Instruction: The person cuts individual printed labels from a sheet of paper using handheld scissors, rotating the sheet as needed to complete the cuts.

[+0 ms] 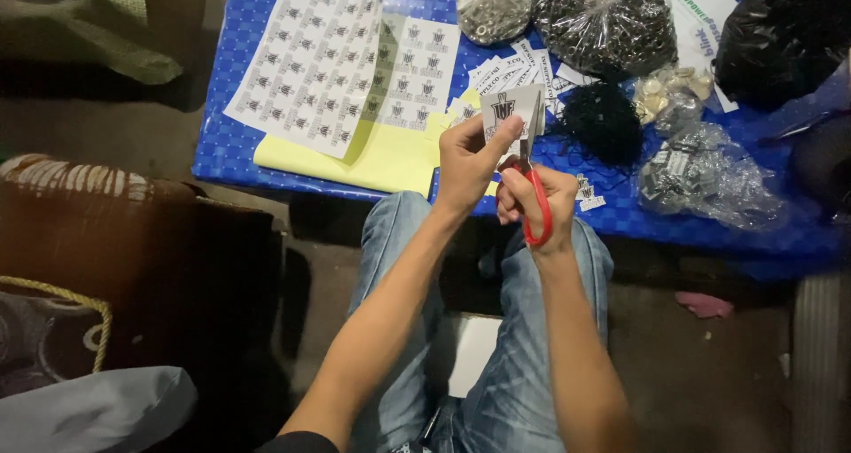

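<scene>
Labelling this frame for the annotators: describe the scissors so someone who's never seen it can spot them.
Start at the blue table across the top, then go to its near edge, where two hands meet above the person's jeans. The scissors are in the right hand, blades pointing up into the small printed card pinched by the left hand. Their bright red handle loops are the only red in that spot.
</scene>
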